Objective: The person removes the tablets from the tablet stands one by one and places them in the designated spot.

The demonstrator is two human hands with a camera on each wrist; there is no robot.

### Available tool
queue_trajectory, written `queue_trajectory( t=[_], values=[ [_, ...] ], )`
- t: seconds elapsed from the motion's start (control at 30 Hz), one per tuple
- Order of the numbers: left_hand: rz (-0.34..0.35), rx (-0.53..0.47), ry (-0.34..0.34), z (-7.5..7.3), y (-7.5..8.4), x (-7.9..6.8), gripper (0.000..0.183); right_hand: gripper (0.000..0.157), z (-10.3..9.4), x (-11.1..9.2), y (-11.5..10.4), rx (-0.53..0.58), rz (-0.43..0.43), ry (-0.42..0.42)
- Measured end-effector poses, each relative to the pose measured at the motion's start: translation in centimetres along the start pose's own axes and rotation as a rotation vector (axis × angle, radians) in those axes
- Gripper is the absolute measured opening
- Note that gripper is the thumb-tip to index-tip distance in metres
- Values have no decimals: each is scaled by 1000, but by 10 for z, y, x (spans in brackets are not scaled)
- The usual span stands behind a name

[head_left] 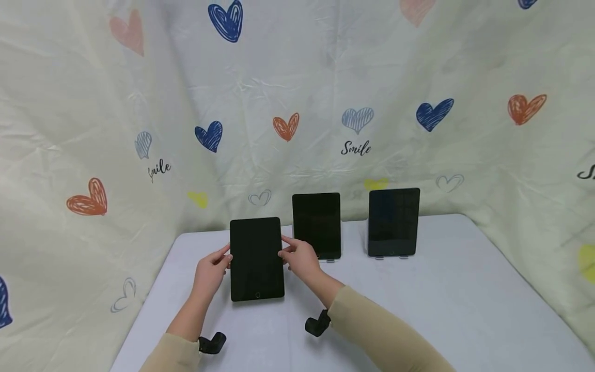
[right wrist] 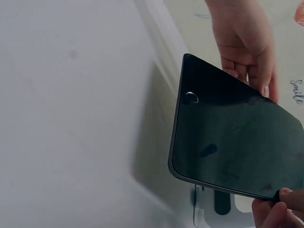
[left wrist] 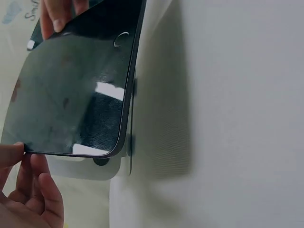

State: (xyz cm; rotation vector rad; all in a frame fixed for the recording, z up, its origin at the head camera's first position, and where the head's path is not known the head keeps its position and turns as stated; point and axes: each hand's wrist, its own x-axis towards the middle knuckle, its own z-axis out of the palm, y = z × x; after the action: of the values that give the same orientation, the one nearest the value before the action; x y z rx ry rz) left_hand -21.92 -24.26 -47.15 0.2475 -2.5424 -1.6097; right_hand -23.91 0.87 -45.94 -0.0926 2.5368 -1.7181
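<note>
A black tablet [head_left: 257,258] with a round home button near its lower edge stands in portrait at the left of the table, screen toward me. My left hand [head_left: 211,269] pinches its left edge, thumb at the front rim and fingers behind. On the opposite edge, my right hand [head_left: 302,261] pinches it in the same way. A pale stand [left wrist: 88,168] shows close behind the tablet in the left wrist view, and the right wrist view catches its slotted plate [right wrist: 233,217]. The tablet hides most of that stand.
Two more black tablets lean on stands at the back, a middle one [head_left: 316,219] partly covered by my right hand and a right one [head_left: 393,222]. The white table [head_left: 418,310] meets a heart-printed curtain [head_left: 316,77] behind. Black wrist cameras [head_left: 318,324] hang below both sleeves.
</note>
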Motion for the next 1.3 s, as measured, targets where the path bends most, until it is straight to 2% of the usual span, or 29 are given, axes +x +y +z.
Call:
queue_trajectory(
  t=[0.3,0.4,0.63,0.83,1.1,1.3],
  values=[
    [-29,9,-43,-1,-4,-14,40,57,2,-12,8,5,22,-40],
    [-30,13,-58,-2,-8,-15,40,57,4,-15,9,2,32,-56],
    [-81,48,-117,-7,-23,-21,43,57,11,-24,13,14,31,-101],
    [-88,81,-167,-11,-30,-29,45,58,15,-30,16,11,47,-116],
    [-81,109,-187,-14,-37,-38,47,63,19,-36,19,3,86,-182],
    [-73,200,-222,-20,-43,-42,46,64,25,-41,24,-20,71,-229]
  ],
)
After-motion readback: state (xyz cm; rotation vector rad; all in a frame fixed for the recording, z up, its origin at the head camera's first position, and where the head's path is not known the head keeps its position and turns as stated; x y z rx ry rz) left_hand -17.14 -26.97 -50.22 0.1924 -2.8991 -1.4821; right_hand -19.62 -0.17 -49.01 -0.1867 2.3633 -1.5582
